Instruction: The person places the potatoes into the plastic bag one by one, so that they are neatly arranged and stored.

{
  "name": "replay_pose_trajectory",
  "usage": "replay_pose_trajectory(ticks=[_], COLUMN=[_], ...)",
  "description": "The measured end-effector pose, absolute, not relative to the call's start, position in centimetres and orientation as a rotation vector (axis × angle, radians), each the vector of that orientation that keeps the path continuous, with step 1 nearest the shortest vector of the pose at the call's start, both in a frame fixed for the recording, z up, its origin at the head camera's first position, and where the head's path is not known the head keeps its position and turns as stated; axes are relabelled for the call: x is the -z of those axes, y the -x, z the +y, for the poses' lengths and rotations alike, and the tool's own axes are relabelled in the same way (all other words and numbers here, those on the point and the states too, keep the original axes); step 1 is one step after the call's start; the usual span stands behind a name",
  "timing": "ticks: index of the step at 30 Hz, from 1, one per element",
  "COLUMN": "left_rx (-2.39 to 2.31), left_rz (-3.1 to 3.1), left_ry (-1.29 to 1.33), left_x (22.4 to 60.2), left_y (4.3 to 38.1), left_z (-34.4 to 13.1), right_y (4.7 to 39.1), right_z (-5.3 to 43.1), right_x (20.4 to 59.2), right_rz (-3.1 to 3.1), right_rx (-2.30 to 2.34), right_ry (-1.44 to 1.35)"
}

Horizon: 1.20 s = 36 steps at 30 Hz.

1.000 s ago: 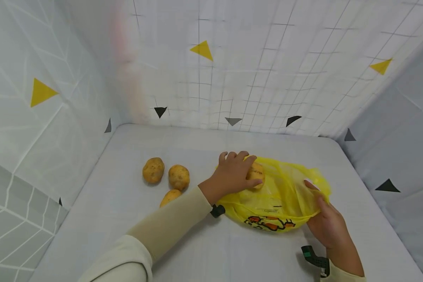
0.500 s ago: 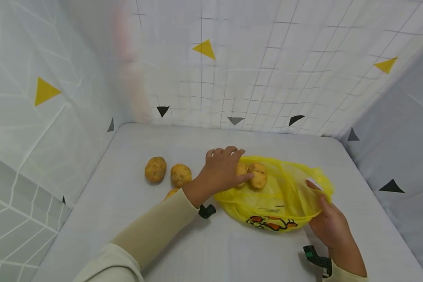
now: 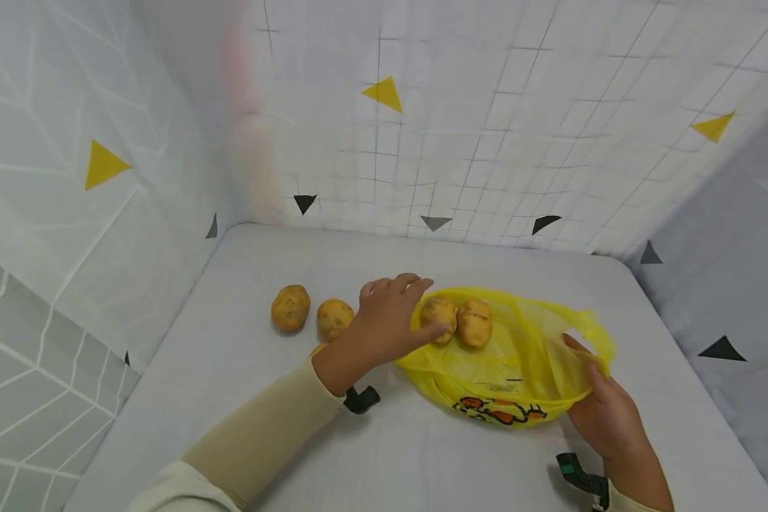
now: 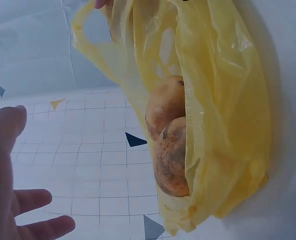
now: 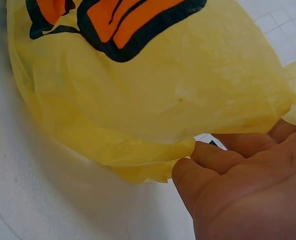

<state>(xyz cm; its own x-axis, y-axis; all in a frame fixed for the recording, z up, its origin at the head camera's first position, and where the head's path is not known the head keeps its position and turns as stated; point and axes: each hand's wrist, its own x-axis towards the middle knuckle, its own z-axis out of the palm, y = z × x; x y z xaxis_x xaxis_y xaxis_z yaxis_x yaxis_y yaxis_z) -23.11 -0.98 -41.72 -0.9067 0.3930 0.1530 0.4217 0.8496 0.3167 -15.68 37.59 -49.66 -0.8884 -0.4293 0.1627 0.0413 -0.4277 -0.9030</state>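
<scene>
A yellow plastic bag (image 3: 505, 370) with an orange and black print lies on the table with its mouth spread. Inside it two potatoes sit side by side, a left one (image 3: 440, 311) and a right one (image 3: 475, 323). My left hand (image 3: 384, 323) is at the bag's left rim, thumb and fingers apart. In the left wrist view that hand (image 4: 3, 170) holds nothing and shows a gap to the bag and its potatoes (image 4: 170, 157). At the bag's right end, my right hand (image 3: 608, 416) pinches the edge of the plastic between thumb and fingers.
Left of the bag, two loose potatoes lie on the white table (image 3: 461, 469), a far-left one (image 3: 291, 308) and a nearer one (image 3: 335, 318). A third potato (image 3: 318, 349) is mostly hidden behind the left wrist. White sheets with triangle marks (image 3: 384, 94) surround the table.
My left hand has let go of a potato in the bag and drawn back to the left. Two potatoes now show there. The right hand keeps its hold on the bag.
</scene>
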Motion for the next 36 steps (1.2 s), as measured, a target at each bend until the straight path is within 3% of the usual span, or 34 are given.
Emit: replay_pose_trajectory(ticks=[23,36], left_rx=[0.890,0.831], left_rz=[-2.840,-2.825], left_ry=[0.426,0.336], left_x=[45.2,46.9], left_y=[18.3,17.0], left_z=[-6.6,-9.8], right_y=[16.0,15.7], right_z=[38.1,37.6], right_x=[49.8,49.9], right_rz=[1.463,1.472], right_rx=[2.367,2.407], right_ry=[0.542,0.514])
